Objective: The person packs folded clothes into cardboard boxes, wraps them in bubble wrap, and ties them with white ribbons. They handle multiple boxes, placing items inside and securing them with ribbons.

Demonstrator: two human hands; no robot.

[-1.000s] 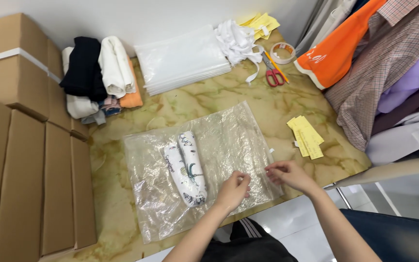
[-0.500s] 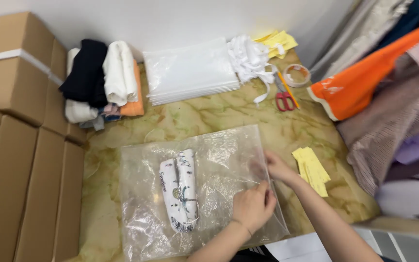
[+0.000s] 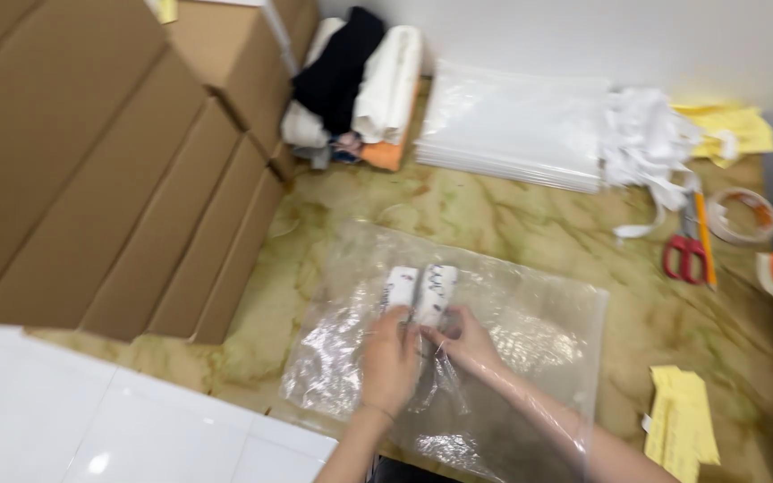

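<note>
Item: large clear plastic bag (image 3: 530,331), lying flat at centre frame on a marbled green-beige tabletop (image 3: 512,224). Contents: 2 white rolled cloth pieces with dark printed marks (image 3: 420,293), side by side in the bag's upper-left part.

Risk, judged: the thin film could bunch or tear around the forearm, since the right arm reaches in through the bag's open side; the 2 rolls could also unroll or slide apart if pushed unevenly.

Left hand (image 3: 390,358): outside the bag, fingers curled loosely, pressing down through the film at the near ends of the rolls.

Right hand (image 3: 465,344): inside the bag, fingers half bent, touching the rolls' near ends; a firm grip cannot be told.

Surroundings: flat brown cardboard boxes (image 3: 91,152) at upper left; stack of clear bags (image 3: 512,125) at top centre; red-handled scissors (image 3: 686,255) and yellow paper slips (image 3: 680,425) at right.
</note>
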